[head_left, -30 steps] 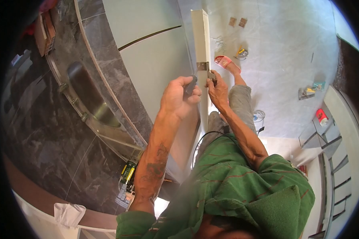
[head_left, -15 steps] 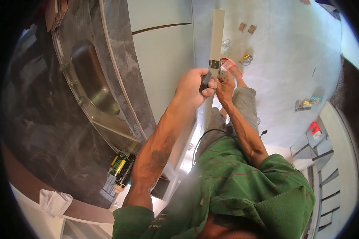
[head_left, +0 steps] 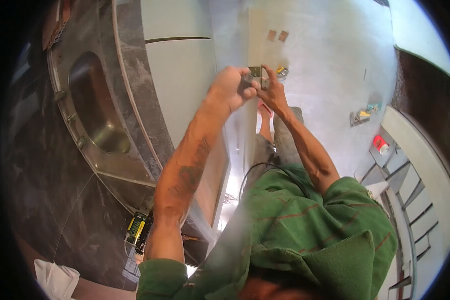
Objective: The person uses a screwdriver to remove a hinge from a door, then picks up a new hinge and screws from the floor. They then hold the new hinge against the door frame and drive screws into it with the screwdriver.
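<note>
While the head view has swung to the right since half a second ago, carrying the steel sink (head_left: 97, 107) and the floor pieces leftward, both hands now sit a little higher in it. Earlier the left hand (head_left: 228, 89) was lower, with part of the metal hinge (head_left: 255, 72) showing above it and another part turned out to its right; now the hinge parts appear closer together, just right of that hand. The right hand (head_left: 275, 96) has changed its hold too: its index finger, formerly tucked in low, now stretches up along the hinge's right side. The foot (head_left: 265, 111), which was beside the tape measure (head_left: 282, 73), now shows below the hands and apart from it.

The hinge lies between the two hands, at the pale edge of the panel (head_left: 255, 37). Its upper plate shows above the left hand's curled fingers, and its other part is framed by the right index finger and thumb, which grasp it. The left hand is clenched around a small dark object (head_left: 246, 82), held right beside the hinge; whether the object touches it, I cannot tell, since fingers cover that spot.
</note>
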`<state>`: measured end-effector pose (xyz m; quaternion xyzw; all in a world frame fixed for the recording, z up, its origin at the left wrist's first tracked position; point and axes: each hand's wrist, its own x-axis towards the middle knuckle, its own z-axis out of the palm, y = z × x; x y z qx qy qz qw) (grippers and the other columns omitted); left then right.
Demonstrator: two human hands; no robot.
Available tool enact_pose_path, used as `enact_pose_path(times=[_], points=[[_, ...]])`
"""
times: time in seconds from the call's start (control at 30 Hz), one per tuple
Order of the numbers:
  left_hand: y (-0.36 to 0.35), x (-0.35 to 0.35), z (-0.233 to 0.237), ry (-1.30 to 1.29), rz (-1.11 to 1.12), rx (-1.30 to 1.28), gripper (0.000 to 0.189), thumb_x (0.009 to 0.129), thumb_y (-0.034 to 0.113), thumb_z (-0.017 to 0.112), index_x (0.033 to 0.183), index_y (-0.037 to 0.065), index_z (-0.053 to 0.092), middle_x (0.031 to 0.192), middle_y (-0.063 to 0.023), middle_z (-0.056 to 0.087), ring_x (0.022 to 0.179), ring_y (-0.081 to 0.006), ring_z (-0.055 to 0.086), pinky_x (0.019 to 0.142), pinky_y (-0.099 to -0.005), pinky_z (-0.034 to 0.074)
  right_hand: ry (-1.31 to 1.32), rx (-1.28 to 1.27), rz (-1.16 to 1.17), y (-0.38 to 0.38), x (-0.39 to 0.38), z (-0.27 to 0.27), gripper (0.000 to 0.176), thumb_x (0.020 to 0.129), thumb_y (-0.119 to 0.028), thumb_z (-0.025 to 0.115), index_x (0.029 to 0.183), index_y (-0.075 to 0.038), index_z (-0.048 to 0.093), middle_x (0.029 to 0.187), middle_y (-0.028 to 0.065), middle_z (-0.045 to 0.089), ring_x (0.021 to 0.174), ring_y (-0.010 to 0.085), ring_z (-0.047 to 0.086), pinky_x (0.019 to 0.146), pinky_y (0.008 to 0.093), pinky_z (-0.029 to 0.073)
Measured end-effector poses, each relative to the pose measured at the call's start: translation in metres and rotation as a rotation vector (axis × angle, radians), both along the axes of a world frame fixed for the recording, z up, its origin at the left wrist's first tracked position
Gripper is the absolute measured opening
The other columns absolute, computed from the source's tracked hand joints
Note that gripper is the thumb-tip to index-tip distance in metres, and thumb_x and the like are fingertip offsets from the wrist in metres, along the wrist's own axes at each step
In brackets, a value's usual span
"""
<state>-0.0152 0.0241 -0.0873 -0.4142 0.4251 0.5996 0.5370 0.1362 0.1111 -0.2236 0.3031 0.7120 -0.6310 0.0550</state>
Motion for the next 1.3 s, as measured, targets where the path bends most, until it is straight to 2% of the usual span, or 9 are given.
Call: enact_pose_path(times=[0.27,0.37,0.7,0.8,0.93,1.0,1.07,1.23,1.3], points=[[-0.013,0.000,0.005,0.001,0.044,-0.058,0.015,0.098,0.008,0.041,0.103,-0.002,0.030,0.083,-0.0172,0.045,0.060,-0.0149,0.046,0.038,-0.0205,0.032,-0.016,-0.046,0.130,0.003,-0.006,-0.005,0.089,0.068,-0.013,0.081,0.145,-0.018,0.035,0.090,0.0210,0.069,0.085,0.0335,0.069,0.075,0.0403,0.053],[-0.016,0.005,0.011,0.038,0.139,-0.091,0.017,0.098,0.008,0.041,0.105,-0.003,0.030,0.086,-0.0188,0.045,0.062,-0.0156,0.047,0.038,-0.0207,0.031,-0.028,0.133,0.204,-0.002,-0.010,0.002,0.085,0.073,-0.011,0.080,0.145,-0.012,0.035,0.090,0.0197,0.065,0.076,0.0288,0.066,0.071,0.0411,0.053],[-0.022,-0.009,0.010,-0.292,0.648,-0.190,0.021,0.096,0.007,0.047,0.106,-0.009,0.039,0.088,-0.0163,0.045,0.069,-0.0184,0.050,0.045,-0.0249,0.041,-0.095,-0.094,0.150,-0.006,-0.025,0.009,0.088,0.070,-0.008,0.079,0.145,-0.017,0.033,0.093,0.0242,0.067,0.088,0.0420,0.067,0.075,0.0445,0.052],[-0.026,-0.022,0.014,-0.321,0.275,-0.203,0.025,0.096,0.008,0.047,0.112,-0.011,0.045,0.087,-0.0132,0.049,0.065,-0.0155,0.050,0.046,-0.0253,0.043,-0.072,-0.145,0.115,-0.008,-0.022,0.000,0.087,0.071,-0.005,0.077,0.145,-0.016,0.032,0.096,0.0252,0.067,0.092,0.0425,0.066,0.077,0.0450,0.052],[0.023,-0.017,0.037,0.462,-1.552,-0.443,0.032,0.095,0.008,0.049,0.121,-0.010,0.050,0.089,-0.0136,0.059,0.063,-0.0164,0.057,0.048,-0.0319,0.047,-0.039,-0.147,0.129,-0.006,-0.016,-0.010,0.091,0.071,-0.005,0.077,0.146,-0.015,0.028,0.097,0.0253,0.065,0.093,0.0434,0.065,0.079,0.0466,0.051],[0.022,-0.010,0.023,0.721,-1.848,-0.451,0.027,0.094,0.009,0.051,0.116,-0.008,0.052,0.088,-0.0137,0.060,0.062,-0.0163,0.058,0.046,-0.0306,0.046,-0.061,-0.175,0.141,-0.005,-0.016,-0.009,0.091,0.072,-0.005,0.076,0.147,-0.015,0.026,0.097,0.0248,0.065,0.094,0.0434,0.064,0.079,0.0476,0.050],[0.016,-0.006,0.015,0.799,-1.726,-0.546,0.023,0.093,0.010,0.053,0.110,-0.006,0.054,0.088,-0.0137,0.060,0.062,-0.0163,0.058,0.044,-0.0292,0.045,-0.016,-0.175,0.140,-0.007,-0.020,-0.013,0.089,0.074,-0.006,0.075,0.147,-0.015,0.025,0.098,0.0242,0.064,0.094,0.0430,0.063,0.079,0.0485,0.050],[0.005,-0.007,0.034,0.403,-0.672,-0.661,0.013,0.091,0.012,0.057,0.096,0.000,0.058,0.087,-0.0139,0.061,0.061,-0.0161,0.060,0.041,-0.0258,0.042,-0.029,-0.185,0.182,-0.014,-0.019,-0.017,0.086,0.077,-0.007,0.073,0.147,-0.015,0.025,0.103,0.0229,0.063,0.095,0.0420,0.063,0.078,0.0485,0.050],[-0.003,-0.006,0.042,0.276,-0.584,-0.626,0.017,0.091,0.011,0.057,0.102,-0.002,0.057,0.087,-0.0128,0.060,0.059,-0.0157,0.058,0.042,-0.0266,0.043,-0.017,-0.178,0.178,-0.014,-0.019,-0.016,0.086,0.077,-0.007,0.073,0.147,-0.015,0.024,0.102,0.0223,0.063,0.095,0.0422,0.063,0.079,0.0485,0.050]])
